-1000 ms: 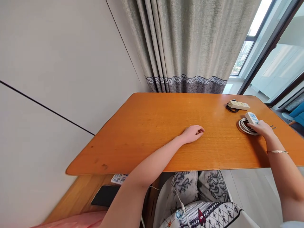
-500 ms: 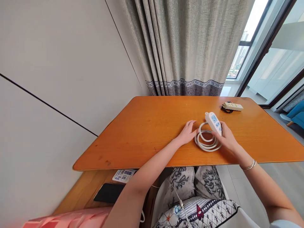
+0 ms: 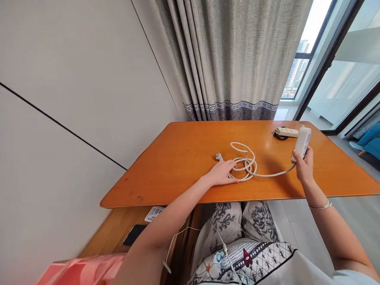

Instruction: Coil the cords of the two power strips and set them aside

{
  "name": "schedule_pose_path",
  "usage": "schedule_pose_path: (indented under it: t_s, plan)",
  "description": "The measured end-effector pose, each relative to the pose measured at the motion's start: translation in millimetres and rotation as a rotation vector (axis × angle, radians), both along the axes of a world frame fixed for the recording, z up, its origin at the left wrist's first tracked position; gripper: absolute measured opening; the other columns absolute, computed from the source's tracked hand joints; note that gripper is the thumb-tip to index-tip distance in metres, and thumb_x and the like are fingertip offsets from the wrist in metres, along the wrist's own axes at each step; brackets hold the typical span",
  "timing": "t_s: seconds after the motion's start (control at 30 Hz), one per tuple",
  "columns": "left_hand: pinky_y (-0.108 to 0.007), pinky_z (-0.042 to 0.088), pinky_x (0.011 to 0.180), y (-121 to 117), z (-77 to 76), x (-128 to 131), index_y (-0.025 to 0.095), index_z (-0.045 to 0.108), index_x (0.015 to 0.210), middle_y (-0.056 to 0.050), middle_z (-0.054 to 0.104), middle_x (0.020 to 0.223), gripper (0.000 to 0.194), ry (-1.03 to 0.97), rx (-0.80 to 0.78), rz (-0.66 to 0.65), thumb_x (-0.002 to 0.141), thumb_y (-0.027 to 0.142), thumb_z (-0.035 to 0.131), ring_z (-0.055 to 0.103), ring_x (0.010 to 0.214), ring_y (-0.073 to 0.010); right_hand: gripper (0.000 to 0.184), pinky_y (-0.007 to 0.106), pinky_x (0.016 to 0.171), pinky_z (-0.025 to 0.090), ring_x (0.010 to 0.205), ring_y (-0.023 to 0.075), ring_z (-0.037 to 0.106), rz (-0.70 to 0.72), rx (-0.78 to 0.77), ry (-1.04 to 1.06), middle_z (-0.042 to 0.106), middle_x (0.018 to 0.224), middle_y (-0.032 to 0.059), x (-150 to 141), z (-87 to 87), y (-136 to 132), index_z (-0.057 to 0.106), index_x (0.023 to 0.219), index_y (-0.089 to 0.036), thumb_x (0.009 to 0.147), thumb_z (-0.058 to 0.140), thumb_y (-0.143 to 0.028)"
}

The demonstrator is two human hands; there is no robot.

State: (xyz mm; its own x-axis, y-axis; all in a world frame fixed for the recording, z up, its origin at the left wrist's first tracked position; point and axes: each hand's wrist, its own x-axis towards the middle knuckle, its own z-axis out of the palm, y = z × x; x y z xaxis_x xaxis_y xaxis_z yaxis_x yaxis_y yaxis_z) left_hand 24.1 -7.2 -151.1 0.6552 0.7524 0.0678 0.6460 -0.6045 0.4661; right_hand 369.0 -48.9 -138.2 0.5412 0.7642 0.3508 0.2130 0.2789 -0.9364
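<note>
My right hand [image 3: 304,165] is closed around a white power strip [image 3: 303,141], held up on end above the right part of the wooden table [image 3: 166,166]. From its lower end a white cable [image 3: 271,175] runs left to loose coils on the tabletop. My left hand [image 3: 223,172] rests at the left side of these coils, with thumb and fingers closed on the cable. Just beyond the left fingers lies the cable's plug [image 3: 219,156]. Part of the coil is hidden under the left hand.
A second, cream power strip [image 3: 287,132] with a black cord [image 3: 280,137] lies at the table's back right. Behind the table hangs a grey curtain [image 3: 234,59]. Lower left, a black phone [image 3: 135,234] sits on a wooden surface near a pink bag [image 3: 86,269].
My right hand carried the white power strip from the right to the middle, then lifted it back rightward, drawing out cable. My left hand moved left and took hold of the coils.
</note>
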Motion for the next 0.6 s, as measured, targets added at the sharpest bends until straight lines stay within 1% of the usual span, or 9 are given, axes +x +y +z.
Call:
schedule_pose_path:
  t_s: [0.1,0.17,0.23,0.3,0.37,0.43,0.5,0.53,0.6]
  plan:
    - [-0.041,0.052,0.089,10.8,1.1,-14.6,0.021,0.065,0.089,-0.007,0.074,0.088,0.026,-0.252,-0.101,0.209,0.076,0.04,0.078,0.071,0.088,-0.0288,0.063,0.024,0.055,0.044,0.071,0.012,0.049,-0.089,0.034,0.121,0.05,0.093,-0.0022,27.5,5.2,3.0,0.045,0.105,-0.025,0.062,0.079,-0.057]
    - [-0.037,0.052,0.076,18.8,1.4,-24.0,0.022,0.061,0.083,-0.003,0.07,0.072,0.023,-0.354,-0.156,0.282,0.083,0.044,0.068,0.068,0.069,-0.0232,0.066,0.023,0.054,0.044,0.071,0.0112,0.049,-0.133,0.024,0.193,0.05,0.093,-0.0027,43.3,4.5,6.6,0.043,0.102,-0.026,0.058,0.08,-0.057]
    - [-0.033,0.051,0.064,27.7,2.3,-31.4,0.021,0.057,0.082,-0.004,0.071,0.074,0.033,-0.453,-0.208,0.333,0.09,0.053,0.055,0.064,0.056,-0.0186,0.069,0.023,0.053,0.045,0.072,0.0115,0.052,-0.146,-0.023,0.254,0.05,0.095,-0.0024,54.8,0.8,11.8,0.041,0.1,-0.026,0.054,0.081,-0.058]
    - [-0.03,0.049,0.058,36.3,3.8,-35.5,0.02,0.054,0.086,-0.007,0.075,0.082,0.044,-0.575,-0.251,0.394,0.094,0.062,0.042,0.064,0.052,-0.0161,0.068,0.023,0.052,0.046,0.072,0.0121,0.053,-0.127,-0.074,0.288,0.051,0.093,-0.002,61.3,-4.2,18.3,0.04,0.098,-0.026,0.054,0.078,-0.062]
    - [-0.029,0.05,0.058,42.1,4.7,-36.0,0.02,0.052,0.097,-0.01,0.077,0.09,0.051,-0.687,-0.271,0.448,0.096,0.067,0.034,0.068,0.058,-0.0163,0.063,0.025,0.05,0.046,0.07,0.0132,0.053,-0.092,-0.108,0.295,0.05,0.087,-0.0022,63.8,-8.5,24.8,0.041,0.095,-0.026,0.058,0.076,-0.063]
    - [-0.029,0.053,0.065,42.8,2.6,-32.4,0.021,0.049,0.114,-0.012,0.078,0.103,0.049,-0.837,-0.313,0.477,0.098,0.066,0.036,0.075,0.072,-0.018,0.056,0.027,0.05,0.047,0.068,0.0149,0.053,-0.071,-0.121,0.301,0.049,0.082,-0.0023,64.5,-10.8,30.2,0.041,0.093,-0.027,0.064,0.075,-0.061]
    - [-0.032,0.057,0.077,37.5,-3.7,-25.5,0.023,0.04,0.133,-0.014,0.076,0.121,0.049,-0.949,-0.365,0.457,0.1,0.059,0.042,0.079,0.089,-0.0198,0.048,0.028,0.049,0.047,0.067,0.016,0.052,-0.07,-0.135,0.313,0.049,0.079,-0.0023,65.9,-9.9,33.6,0.04,0.092,-0.028,0.071,0.073,-0.056]
    - [-0.034,0.058,0.084,32.9,-8.2,-21.3,0.024,0.035,0.141,-0.015,0.073,0.13,0.051,-0.925,-0.372,0.409,0.101,0.055,0.044,0.079,0.097,-0.0206,0.043,0.028,0.049,0.047,0.066,0.0161,0.052,-0.079,-0.141,0.322,0.049,0.078,-0.0025,67.5,-8.2,34.4,0.04,0.092,-0.028,0.074,0.071,-0.052]
    - [-0.041,0.057,0.096,20.7,-17.4,-12.9,0.025,0.034,0.147,-0.019,0.066,0.142,0.056,-0.697,-0.326,0.256,0.1,0.051,0.049,0.075,0.113,-0.0235,0.033,0.027,0.049,0.047,0.065,0.0153,0.052,-0.116,-0.151,0.352,0.049,0.078,-0.0033,73.4,-2.7,35.0,0.041,0.093,-0.027,0.08,0.066,-0.044]
